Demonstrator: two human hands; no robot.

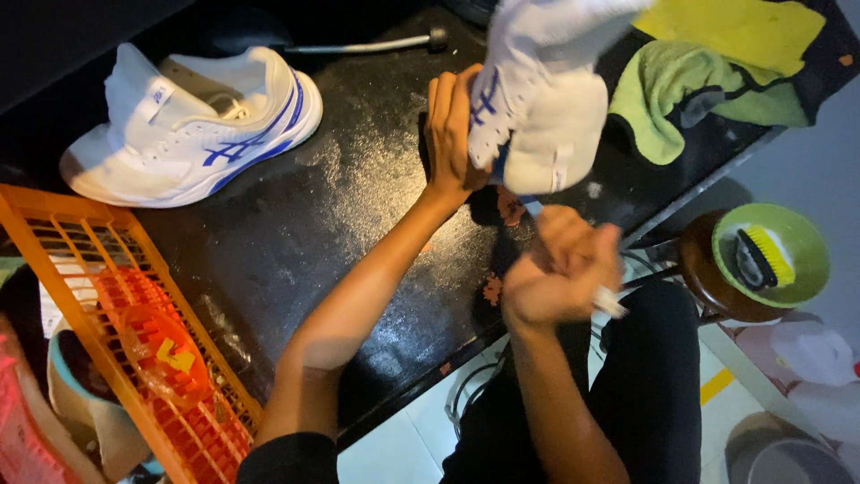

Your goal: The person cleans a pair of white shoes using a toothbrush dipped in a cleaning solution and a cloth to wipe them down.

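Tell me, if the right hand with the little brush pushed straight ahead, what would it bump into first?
Probably the white shoe that the left hand holds up. The right hand points its brush toward the shoe's underside, though depth is unclear.

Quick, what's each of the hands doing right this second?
Left hand: closed on the white shoe with blue stripes, holding it up.
Right hand: closed in a fist around a small white tool; what kind cannot be told.

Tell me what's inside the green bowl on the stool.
Inside the green bowl lies a scrub brush with yellow bristles and a dark back, resting across the bowl's middle. The brush covers the bottom beneath it, so anything under it, including any water, can't be seen.
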